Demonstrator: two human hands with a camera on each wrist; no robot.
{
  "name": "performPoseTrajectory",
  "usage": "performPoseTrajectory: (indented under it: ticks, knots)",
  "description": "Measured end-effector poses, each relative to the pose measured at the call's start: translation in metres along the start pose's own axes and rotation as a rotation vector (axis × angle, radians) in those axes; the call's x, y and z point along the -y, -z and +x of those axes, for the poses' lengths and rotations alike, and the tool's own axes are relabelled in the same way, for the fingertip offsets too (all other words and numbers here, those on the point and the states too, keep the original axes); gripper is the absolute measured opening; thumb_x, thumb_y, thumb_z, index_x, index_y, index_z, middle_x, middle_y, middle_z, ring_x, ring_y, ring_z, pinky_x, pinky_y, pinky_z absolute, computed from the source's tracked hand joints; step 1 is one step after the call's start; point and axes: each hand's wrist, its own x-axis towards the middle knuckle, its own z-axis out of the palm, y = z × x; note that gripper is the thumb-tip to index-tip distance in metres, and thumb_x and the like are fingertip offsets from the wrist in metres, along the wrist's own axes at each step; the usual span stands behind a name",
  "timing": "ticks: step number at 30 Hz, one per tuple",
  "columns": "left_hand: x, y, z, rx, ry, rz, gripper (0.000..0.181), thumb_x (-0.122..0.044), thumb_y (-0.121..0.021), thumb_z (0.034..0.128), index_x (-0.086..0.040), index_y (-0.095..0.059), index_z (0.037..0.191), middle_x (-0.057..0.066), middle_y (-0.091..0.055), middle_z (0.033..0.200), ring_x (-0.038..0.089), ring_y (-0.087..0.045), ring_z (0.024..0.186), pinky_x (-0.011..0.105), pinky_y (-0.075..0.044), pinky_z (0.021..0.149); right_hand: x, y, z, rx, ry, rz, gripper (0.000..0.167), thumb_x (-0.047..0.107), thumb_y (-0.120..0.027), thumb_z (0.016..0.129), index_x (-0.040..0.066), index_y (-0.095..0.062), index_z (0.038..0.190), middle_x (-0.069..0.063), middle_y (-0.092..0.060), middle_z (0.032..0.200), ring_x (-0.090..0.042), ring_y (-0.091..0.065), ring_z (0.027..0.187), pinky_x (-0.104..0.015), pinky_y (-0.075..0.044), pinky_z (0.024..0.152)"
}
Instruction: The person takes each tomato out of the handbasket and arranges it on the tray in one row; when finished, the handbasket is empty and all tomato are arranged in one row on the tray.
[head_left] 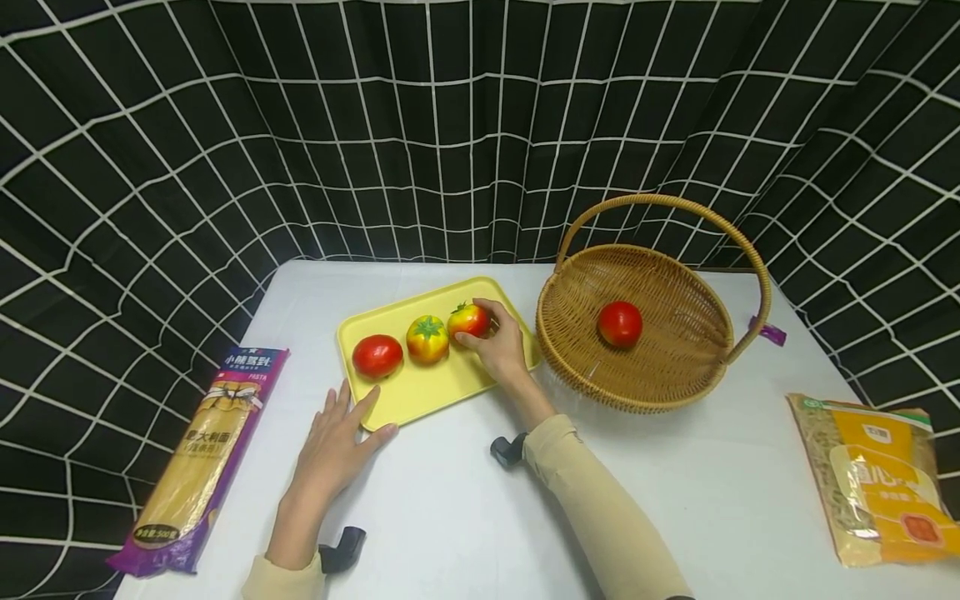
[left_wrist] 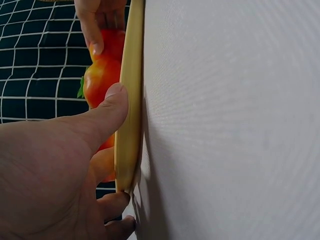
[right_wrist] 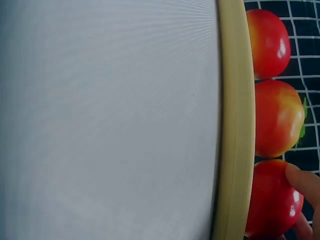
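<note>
Three tomatoes stand in a row in the yellow tray (head_left: 420, 398): a red one (head_left: 377, 357) at the left, a yellow-red one (head_left: 427, 340) in the middle, another yellow-red one (head_left: 467, 322) at the right. My right hand (head_left: 501, 346) grips that right tomato between thumb and fingers; the right wrist view shows the thumb on the tomato (right_wrist: 272, 200). At the tray's near left corner my left hand (head_left: 337, 446) has its fingers spread, and in the left wrist view the left hand (left_wrist: 65, 165) touches the tray's rim (left_wrist: 131, 100).
Right of the tray stands a wicker basket (head_left: 675, 333) with a tall handle, holding a red tomato (head_left: 620, 324). A pasta packet (head_left: 206, 458) lies at the left, an orange and clear food bag (head_left: 877, 483) at the right. A small purple item (head_left: 772, 335) lies behind the basket.
</note>
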Motion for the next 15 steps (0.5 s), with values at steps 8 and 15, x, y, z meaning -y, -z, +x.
performPoseTrajectory:
  ticks: [8, 15]
  knots:
    - [-0.0016, -0.0001, -0.0001, 0.002, 0.001, 0.009, 0.079, -0.049, -0.064, 0.1028, -0.017, -0.033, 0.168, 0.026, -0.001, 0.177, 0.049, 0.006, 0.164, 0.065, 0.002, 0.131, 0.0005, -0.0026, -0.0003, 0.011, 0.013, 0.037, 0.065, -0.009, -0.085, 0.082, 0.004, -0.062, 0.141, -0.019, -0.059, 0.152, -0.036, -0.053, 0.147, -0.043, -0.045, 0.123]
    - [-0.0020, 0.0007, -0.0013, 0.002, -0.001, 0.002, 0.079, -0.048, -0.065, 0.1029, -0.016, -0.033, 0.167, 0.027, 0.000, 0.177, 0.049, 0.006, 0.164, 0.065, 0.002, 0.131, 0.0013, -0.0022, -0.0007, 0.008, 0.025, 0.019, 0.070, -0.008, -0.087, 0.081, 0.006, -0.061, 0.144, -0.016, -0.058, 0.154, -0.034, -0.050, 0.151, -0.043, -0.040, 0.126]
